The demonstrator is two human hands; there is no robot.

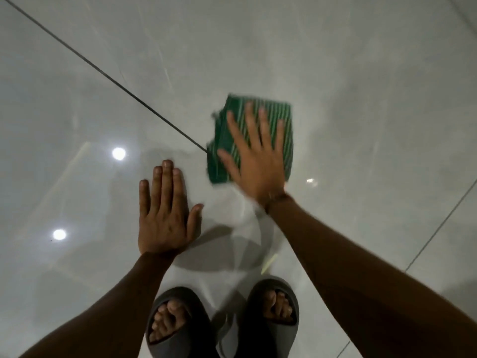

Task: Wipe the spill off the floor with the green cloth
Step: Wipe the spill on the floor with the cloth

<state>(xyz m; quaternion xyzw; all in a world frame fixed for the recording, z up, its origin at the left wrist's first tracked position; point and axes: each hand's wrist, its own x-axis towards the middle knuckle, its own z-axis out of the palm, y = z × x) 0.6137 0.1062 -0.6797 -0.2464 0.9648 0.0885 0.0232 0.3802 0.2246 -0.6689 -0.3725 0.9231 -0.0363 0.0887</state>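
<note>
I see my right hand (254, 161) flat on the green cloth (281, 117), fingers spread. My left hand (165, 215) lies flat on the shiny floor (361, 60), just beside. My grey slippers (180, 339) are below.

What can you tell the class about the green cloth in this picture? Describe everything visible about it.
The green cloth is dark green with thin pale stripes, looks like woven fabric, and appears folded into a rough rectangle with an uneven left edge. It lies flat on the glossy pale tiled floor, just right of a dark grout line. The right hand presses on it, palm down, fingers spread, covering much of its middle. Its edges are blurred.
</note>
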